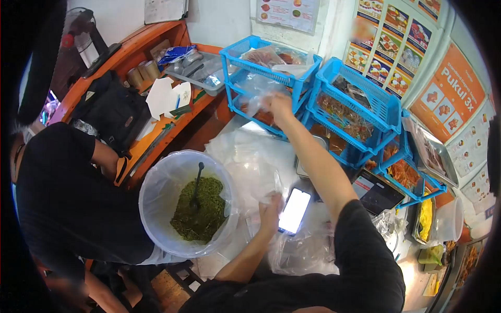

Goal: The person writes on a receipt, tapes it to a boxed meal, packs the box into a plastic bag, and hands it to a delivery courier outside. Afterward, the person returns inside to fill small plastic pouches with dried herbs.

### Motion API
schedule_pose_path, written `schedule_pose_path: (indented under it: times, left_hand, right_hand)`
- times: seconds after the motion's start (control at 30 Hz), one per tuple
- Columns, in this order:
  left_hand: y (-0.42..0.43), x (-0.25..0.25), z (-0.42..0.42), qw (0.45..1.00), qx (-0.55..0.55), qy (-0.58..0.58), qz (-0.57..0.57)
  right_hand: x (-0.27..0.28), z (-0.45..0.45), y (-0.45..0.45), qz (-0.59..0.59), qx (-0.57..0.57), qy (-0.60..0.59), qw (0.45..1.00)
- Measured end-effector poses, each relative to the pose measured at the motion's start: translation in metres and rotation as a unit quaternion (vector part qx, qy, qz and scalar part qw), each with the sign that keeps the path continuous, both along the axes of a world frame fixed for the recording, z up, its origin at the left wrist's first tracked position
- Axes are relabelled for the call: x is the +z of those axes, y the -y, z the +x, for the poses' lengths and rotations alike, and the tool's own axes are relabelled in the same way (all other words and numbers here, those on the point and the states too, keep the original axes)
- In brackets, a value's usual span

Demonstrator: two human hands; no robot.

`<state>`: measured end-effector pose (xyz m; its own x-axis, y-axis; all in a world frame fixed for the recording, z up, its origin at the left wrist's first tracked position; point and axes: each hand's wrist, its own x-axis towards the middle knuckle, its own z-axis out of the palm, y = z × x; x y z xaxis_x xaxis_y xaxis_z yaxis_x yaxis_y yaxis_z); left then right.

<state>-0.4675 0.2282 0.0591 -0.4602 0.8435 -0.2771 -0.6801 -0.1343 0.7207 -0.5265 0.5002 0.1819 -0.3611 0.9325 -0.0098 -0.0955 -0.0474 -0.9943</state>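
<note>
On my head feed, the right hand (pixel 279 106), blurred, seemingly grasps a clear bag (pixel 255 89) at the blue rack's (pixel 267 76) front edge; the left hand (pixel 269 213) pinches plastic film (pixel 242 161), likely steadying it, near the table's (pixel 222 256) left edge, beside a tub (pixel 151 208).

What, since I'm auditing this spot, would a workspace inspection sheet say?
Surface: pale table, partly covered by clear plastic bags.
Job's things: plastic-lined tub of green stuff, black spoon in it; blue baskets.
Clutter: lit phone; black bag on orange counter.
Hands: left hand pinching thin plastic beside the phone; right hand blurred by the baskets, grip unclear.
Cables: nothing seen.
Surroundings: another person at left; wall posters.
</note>
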Motion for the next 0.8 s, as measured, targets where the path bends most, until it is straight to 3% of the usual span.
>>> schedule_pose_path:
  times: [0.03, 0.13, 0.17, 0.23, 0.3, 0.33, 0.37, 0.43, 0.47, 0.5, 0.57, 0.67, 0.7, 0.73, 0.77, 0.8]
  left_hand:
    - [0.002, -0.001, -0.001, 0.999, -0.033, 0.03, 0.016]
    - [0.017, 0.031, -0.014, 0.973, -0.132, -0.127, 0.141]
    - [0.023, 0.061, -0.014, 0.979, -0.137, -0.097, 0.115]
    - [0.033, 0.065, -0.024, 0.953, -0.098, -0.271, 0.093]
    - [0.053, 0.108, -0.025, 0.943, -0.149, -0.296, 0.016]
    - [0.062, 0.107, -0.023, 0.937, -0.145, -0.315, 0.048]
    - [0.067, 0.105, -0.021, 0.927, -0.133, -0.338, 0.092]
    - [0.081, 0.092, -0.015, 0.815, -0.079, -0.534, 0.209]
    - [0.085, 0.087, -0.01, 0.734, -0.04, -0.621, 0.273]
    - [0.096, 0.084, 0.007, 0.669, -0.027, -0.693, 0.268]
    - [0.112, 0.071, 0.048, 0.72, -0.187, -0.638, 0.197]
    - [0.112, 0.011, 0.097, 0.623, -0.224, -0.726, 0.187]
    - [0.113, -0.004, 0.1, 0.563, -0.269, -0.76, 0.178]
    - [0.114, -0.01, 0.104, 0.5, -0.313, -0.79, 0.166]
    - [0.115, -0.01, 0.107, 0.515, -0.327, -0.777, 0.156]
    - [0.116, -0.008, 0.108, 0.529, -0.341, -0.763, 0.145]
  right_hand:
    - [0.004, -0.01, -0.01, 0.028, -0.096, -0.023, 0.995]
    - [0.003, -0.006, -0.025, -0.079, -0.006, -0.12, 0.99]
    - [0.002, 0.0, -0.022, -0.091, 0.032, -0.129, 0.987]
    - [-0.013, 0.018, -0.022, 0.057, 0.092, -0.009, 0.994]
    - [0.02, 0.074, 0.04, 0.052, 0.151, 0.078, 0.984]
    - [0.017, 0.102, 0.052, 0.067, 0.215, 0.056, 0.973]
    - [0.042, 0.139, 0.087, 0.119, 0.246, 0.114, 0.955]
    - [0.041, 0.206, 0.106, 0.186, 0.337, 0.229, 0.894]
    - [0.042, 0.241, 0.123, 0.164, 0.332, 0.258, 0.893]
    - [0.043, 0.276, 0.145, 0.145, 0.328, 0.285, 0.889]
    - [0.012, 0.339, 0.175, 0.202, 0.258, 0.325, 0.887]
    - [-0.048, 0.415, 0.21, 0.142, 0.119, 0.406, 0.895]
    - [-0.054, 0.423, 0.226, 0.1, 0.062, 0.491, 0.863]
    - [-0.077, 0.43, 0.24, 0.155, -0.01, 0.491, 0.857]
    - [-0.067, 0.42, 0.26, 0.11, -0.065, 0.545, 0.829]
    - [-0.078, 0.416, 0.275, 0.143, -0.1, 0.532, 0.829]
